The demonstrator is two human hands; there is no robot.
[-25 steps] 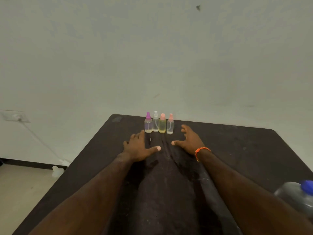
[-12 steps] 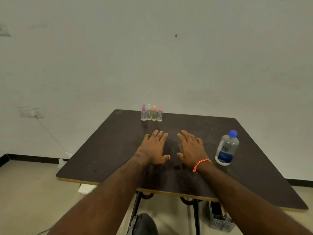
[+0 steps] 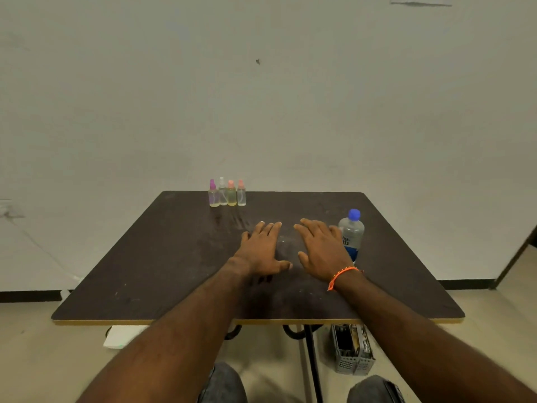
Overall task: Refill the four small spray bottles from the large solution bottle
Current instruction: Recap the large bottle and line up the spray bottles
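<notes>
A row of small spray bottles (image 3: 227, 194) stands upright at the far edge of the dark table (image 3: 162, 257), with purple, white and two pink-orange caps. The large solution bottle (image 3: 351, 234), clear with a blue cap and blue label, stands upright on the right side. My left hand (image 3: 261, 251) lies flat, palm down, at the table's middle with straight fingers. My right hand (image 3: 322, 251), with an orange wristband, lies flat beside it, just left of the large bottle and partly covering its lower left side. Neither hand holds anything.
A plain wall stands right behind the table. Below the table's near edge are its black metal legs (image 3: 312, 359), a grey plastic crate (image 3: 353, 350) on the floor and a white object (image 3: 122, 335). My knees show at the bottom.
Both hands drew back from near the small bottles to the table's middle and flattened. The view pulled back, bringing the whole table and the large bottle into sight.
</notes>
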